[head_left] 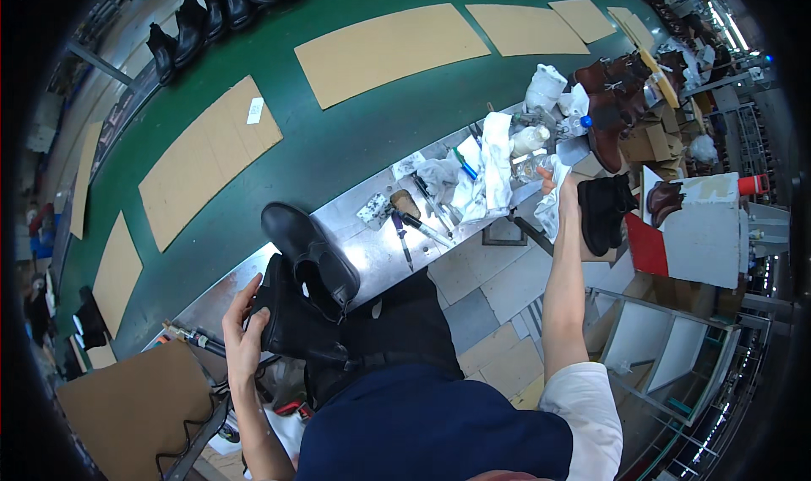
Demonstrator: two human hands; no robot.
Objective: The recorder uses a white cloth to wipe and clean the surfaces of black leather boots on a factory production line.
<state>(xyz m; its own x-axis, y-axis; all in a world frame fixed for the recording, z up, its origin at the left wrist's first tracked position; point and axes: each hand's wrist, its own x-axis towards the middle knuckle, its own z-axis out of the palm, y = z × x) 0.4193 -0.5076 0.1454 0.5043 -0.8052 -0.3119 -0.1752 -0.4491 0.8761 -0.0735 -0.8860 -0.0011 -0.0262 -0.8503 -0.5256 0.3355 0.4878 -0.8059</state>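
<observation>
Grips black boot (pixel 297 327) with left fingers (pixel 242 297) at table's (pixel 376 266) near edge | slants lengthwise from edge toward lap (pixel 414 316) | lies well left of right fingers (pixel 547 178), nearer left ones | touches white cloth (pixel 552 207) with right, by edge's right end; cannot tell whether grasping

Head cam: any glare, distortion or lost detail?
Head view: fisheye bowing on the cardboard sheets, black rim at the corners; head view: glare on the metal strip, bright lights blown out upper right; head view: black boot at the left hand loses shading detail.
</observation>
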